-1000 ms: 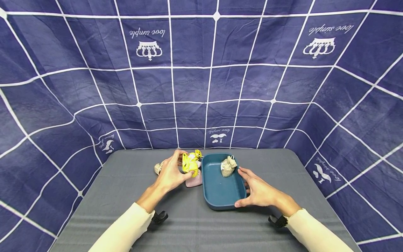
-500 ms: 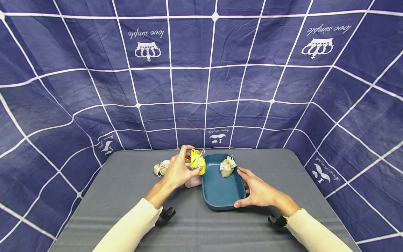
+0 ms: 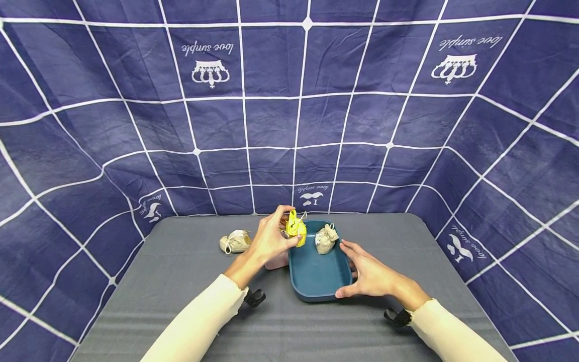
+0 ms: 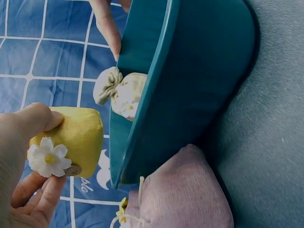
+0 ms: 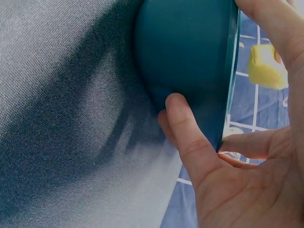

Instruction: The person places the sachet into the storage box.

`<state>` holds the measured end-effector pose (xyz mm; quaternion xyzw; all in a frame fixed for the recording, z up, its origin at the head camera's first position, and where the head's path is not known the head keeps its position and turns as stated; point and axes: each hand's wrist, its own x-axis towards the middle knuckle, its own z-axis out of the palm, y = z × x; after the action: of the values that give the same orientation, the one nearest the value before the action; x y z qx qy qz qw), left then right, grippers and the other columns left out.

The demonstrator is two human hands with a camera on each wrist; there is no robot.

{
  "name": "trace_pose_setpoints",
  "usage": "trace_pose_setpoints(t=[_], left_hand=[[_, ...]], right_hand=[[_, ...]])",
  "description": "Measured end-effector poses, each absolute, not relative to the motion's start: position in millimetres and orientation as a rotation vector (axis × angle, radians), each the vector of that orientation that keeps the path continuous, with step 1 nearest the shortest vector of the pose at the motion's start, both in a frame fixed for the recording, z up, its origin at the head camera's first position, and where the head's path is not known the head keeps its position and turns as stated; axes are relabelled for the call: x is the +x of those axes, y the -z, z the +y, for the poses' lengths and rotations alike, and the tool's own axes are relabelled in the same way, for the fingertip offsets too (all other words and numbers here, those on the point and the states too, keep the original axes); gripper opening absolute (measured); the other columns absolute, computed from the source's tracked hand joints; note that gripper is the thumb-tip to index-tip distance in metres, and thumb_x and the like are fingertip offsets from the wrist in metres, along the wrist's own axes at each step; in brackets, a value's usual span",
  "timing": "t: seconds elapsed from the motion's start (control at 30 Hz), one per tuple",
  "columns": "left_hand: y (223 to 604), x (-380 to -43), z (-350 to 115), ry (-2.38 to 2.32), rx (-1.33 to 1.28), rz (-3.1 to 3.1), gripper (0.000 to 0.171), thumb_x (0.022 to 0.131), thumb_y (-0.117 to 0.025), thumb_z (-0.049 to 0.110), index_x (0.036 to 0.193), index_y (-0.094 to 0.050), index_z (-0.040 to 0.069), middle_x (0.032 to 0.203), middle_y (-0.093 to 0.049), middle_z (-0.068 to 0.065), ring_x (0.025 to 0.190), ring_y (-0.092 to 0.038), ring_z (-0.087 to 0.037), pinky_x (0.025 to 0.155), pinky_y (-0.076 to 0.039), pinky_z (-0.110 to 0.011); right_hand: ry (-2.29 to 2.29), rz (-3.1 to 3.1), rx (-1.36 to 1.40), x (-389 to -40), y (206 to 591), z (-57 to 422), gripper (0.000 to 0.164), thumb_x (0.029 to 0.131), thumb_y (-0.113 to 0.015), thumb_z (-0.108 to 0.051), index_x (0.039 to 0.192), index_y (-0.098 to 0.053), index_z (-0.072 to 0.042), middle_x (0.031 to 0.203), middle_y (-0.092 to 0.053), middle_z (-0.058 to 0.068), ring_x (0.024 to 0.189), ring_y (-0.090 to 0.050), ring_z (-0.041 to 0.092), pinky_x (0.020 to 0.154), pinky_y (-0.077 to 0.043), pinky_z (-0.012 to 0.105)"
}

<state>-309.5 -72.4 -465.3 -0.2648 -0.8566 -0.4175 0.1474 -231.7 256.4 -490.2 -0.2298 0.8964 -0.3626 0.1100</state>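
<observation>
My left hand pinches a yellow drawstring pouch between thumb and fingers, over the left rim of a blue-green plastic bin. A white flower and a small round tag show on the yellow pouch in the left wrist view. Inside the bin, toward its far right, sits a beige drawstring pouch. My right hand holds the bin's right side, thumb near the front corner and fingers along the outer wall.
Left of the bin, partly behind my left hand, lies a pink pouch, close against the wall. Farther left another beige pouch rests on the grey tabletop. A blue gridded cloth surrounds the table at the back and sides.
My left hand has carried the yellow pouch rightward, from above the pink pouch to over the bin's left rim. The left beige pouch is more exposed. My right hand keeps its place.
</observation>
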Motion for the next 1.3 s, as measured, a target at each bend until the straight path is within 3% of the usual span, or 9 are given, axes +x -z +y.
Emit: trace_pose_setpoints(t=[1.3], left_hand=[[476.5,-338.9,-30.3,1.018,-0.741,-2.683,0.081,0.086,-0.098,0.011,0.159,-0.063,0.007,0.13,-0.085,-0.02,0.117,-0.083,-0.036,0.104,-0.068,-0.051]], right_hand=[[1.075,2.621,-0.698,-232.4,489.4,257.2,0.138,0.081,-0.108,-0.04,0.176,-0.026,0.017,0.187,-0.021,0.036,0.134,-0.074,0.045,0.1,-0.07,0.038]])
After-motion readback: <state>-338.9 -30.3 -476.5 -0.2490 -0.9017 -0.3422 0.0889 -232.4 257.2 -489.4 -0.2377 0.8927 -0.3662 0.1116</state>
